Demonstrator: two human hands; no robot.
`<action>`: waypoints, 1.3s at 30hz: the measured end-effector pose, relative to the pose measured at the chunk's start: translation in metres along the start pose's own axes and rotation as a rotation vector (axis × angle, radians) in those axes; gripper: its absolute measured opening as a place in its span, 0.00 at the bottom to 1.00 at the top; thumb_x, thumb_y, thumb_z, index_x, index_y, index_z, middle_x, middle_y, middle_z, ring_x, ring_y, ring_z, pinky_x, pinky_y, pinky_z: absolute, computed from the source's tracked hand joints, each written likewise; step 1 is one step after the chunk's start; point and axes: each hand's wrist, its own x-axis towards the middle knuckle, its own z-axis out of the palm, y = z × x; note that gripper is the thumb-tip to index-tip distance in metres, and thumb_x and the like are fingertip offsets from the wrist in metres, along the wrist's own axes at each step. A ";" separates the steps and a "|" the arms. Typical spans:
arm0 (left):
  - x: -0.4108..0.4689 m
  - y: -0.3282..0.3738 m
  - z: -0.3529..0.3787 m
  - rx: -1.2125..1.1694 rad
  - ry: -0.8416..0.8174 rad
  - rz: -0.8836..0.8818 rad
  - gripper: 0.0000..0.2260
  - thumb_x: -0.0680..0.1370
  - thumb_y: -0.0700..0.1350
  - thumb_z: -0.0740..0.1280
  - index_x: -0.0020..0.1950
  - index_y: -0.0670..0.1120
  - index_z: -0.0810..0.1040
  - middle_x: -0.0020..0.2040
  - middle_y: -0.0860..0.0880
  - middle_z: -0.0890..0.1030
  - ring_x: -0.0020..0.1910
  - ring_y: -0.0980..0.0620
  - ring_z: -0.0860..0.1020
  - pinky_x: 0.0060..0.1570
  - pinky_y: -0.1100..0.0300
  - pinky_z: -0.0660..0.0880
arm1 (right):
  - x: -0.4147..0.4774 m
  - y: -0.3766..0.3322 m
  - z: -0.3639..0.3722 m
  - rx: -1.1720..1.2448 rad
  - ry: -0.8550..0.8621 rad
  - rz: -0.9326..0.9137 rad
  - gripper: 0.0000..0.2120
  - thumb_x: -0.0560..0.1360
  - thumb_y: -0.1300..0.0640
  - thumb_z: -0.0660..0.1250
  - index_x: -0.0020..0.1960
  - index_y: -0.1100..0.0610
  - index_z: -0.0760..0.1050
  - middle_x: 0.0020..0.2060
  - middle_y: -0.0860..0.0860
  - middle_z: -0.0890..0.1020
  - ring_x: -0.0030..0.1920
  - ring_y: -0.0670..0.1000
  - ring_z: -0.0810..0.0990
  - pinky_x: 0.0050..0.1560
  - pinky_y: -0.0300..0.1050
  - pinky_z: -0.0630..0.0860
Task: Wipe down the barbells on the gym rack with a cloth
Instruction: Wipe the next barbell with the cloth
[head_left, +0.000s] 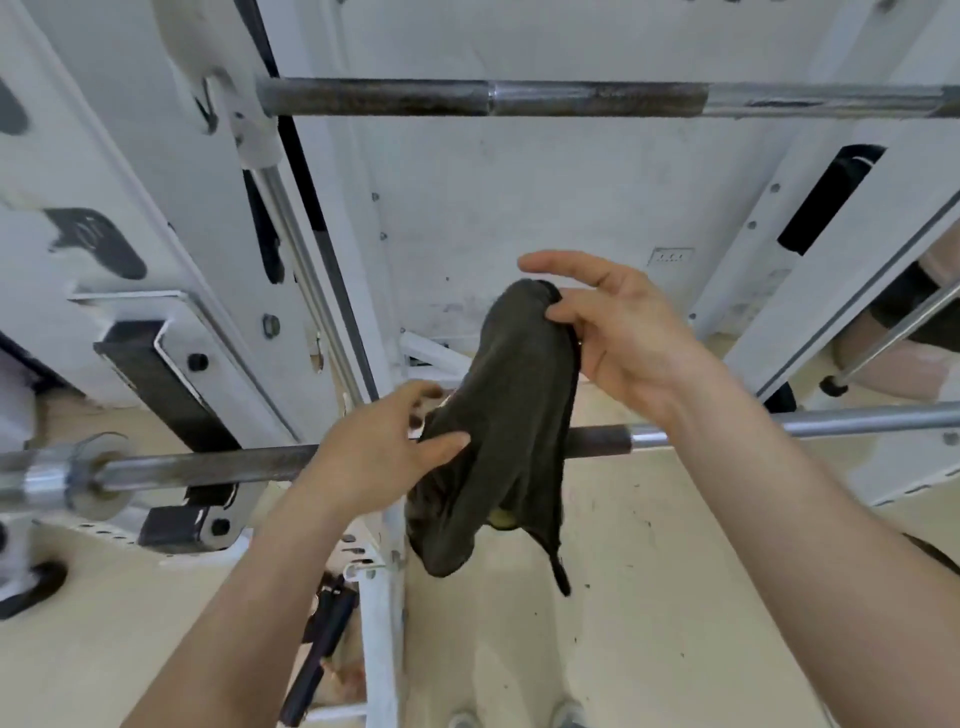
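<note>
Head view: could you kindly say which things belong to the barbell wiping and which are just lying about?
Job: dark cloth, held by left hand and right hand; lower barbell; upper barbell.
Lying about: black handle on the floor; wall socket.

Bright, even, diffuse light fills the view; the white rack (156, 156) looks almost washed out; shadows are soft and faint; glare streaks run along the chrome of the upper barbell (831, 101); the dark cloth (509, 405) shows little fold detail; the left hand (384, 447) is motion-blurred; wide-angle distortion bends the edges; focus is soft overall.
</note>
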 end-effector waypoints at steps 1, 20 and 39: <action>-0.001 0.005 -0.008 -0.182 -0.005 0.019 0.16 0.75 0.59 0.68 0.61 0.61 0.71 0.53 0.57 0.81 0.52 0.54 0.80 0.54 0.52 0.76 | 0.006 -0.012 0.007 0.010 0.002 -0.049 0.22 0.73 0.77 0.55 0.54 0.59 0.80 0.36 0.54 0.82 0.35 0.49 0.79 0.39 0.40 0.77; -0.030 0.007 -0.027 0.459 -0.011 0.212 0.09 0.75 0.59 0.65 0.48 0.58 0.82 0.39 0.61 0.79 0.39 0.62 0.76 0.39 0.66 0.71 | -0.039 0.032 -0.027 -1.145 -0.206 0.131 0.16 0.71 0.59 0.65 0.53 0.42 0.78 0.48 0.43 0.79 0.50 0.46 0.78 0.52 0.43 0.76; 0.052 0.062 0.107 0.783 0.325 0.698 0.23 0.77 0.60 0.62 0.61 0.44 0.74 0.38 0.48 0.79 0.29 0.48 0.78 0.25 0.60 0.61 | -0.028 0.062 -0.077 -1.709 -0.140 0.261 0.34 0.66 0.52 0.72 0.66 0.46 0.60 0.59 0.50 0.66 0.57 0.54 0.72 0.54 0.50 0.68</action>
